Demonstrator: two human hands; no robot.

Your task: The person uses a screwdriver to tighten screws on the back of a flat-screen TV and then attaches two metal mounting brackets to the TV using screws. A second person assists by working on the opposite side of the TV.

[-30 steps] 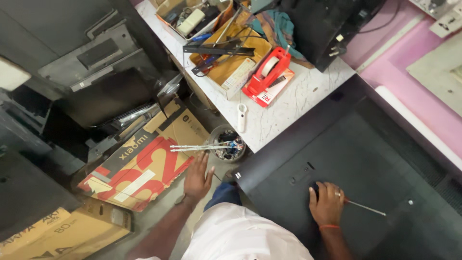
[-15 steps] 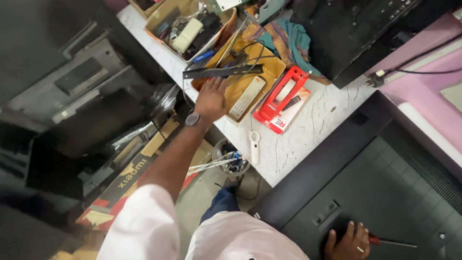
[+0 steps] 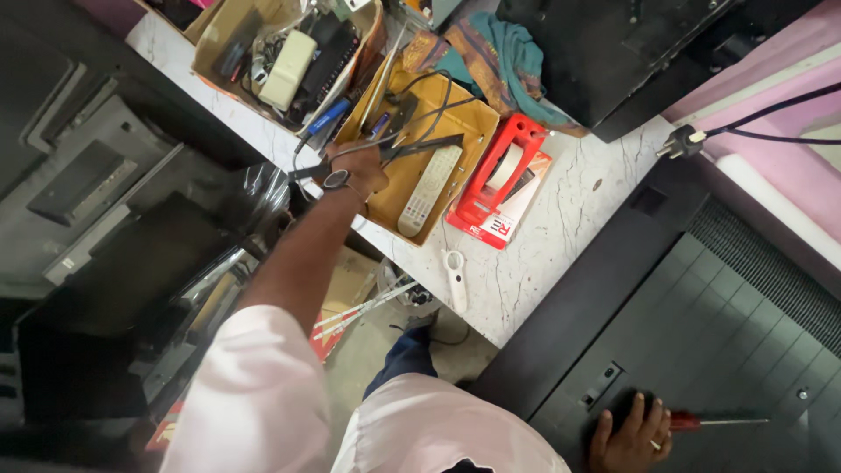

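My left hand (image 3: 355,171), a watch on its wrist, reaches across to a shallow yellow cardboard tray (image 3: 469,118) on the white marble worktop (image 3: 561,241). Its fingers are closed around a long black metal strip (image 3: 412,147) at the tray's near edge. A white remote (image 3: 429,193) lies in the tray just right of the hand. My right hand (image 3: 632,434) rests at the bottom right on the back of a black flat-screen panel (image 3: 701,324), pressed on a red-handled screwdriver (image 3: 705,421) whose shaft points right.
A red tape dispenser (image 3: 499,180) and a small white tool (image 3: 455,280) lie on the worktop. A cardboard box of gadgets (image 3: 289,61) and a teal cloth (image 3: 512,57) sit behind. A black plug (image 3: 683,140) lies right. Dark casings are stacked on the left.
My left hand rose from the floor boxes to the yellow tray and closed on the black strip. The view swung upward, and my right hand stayed on the panel with the screwdriver.
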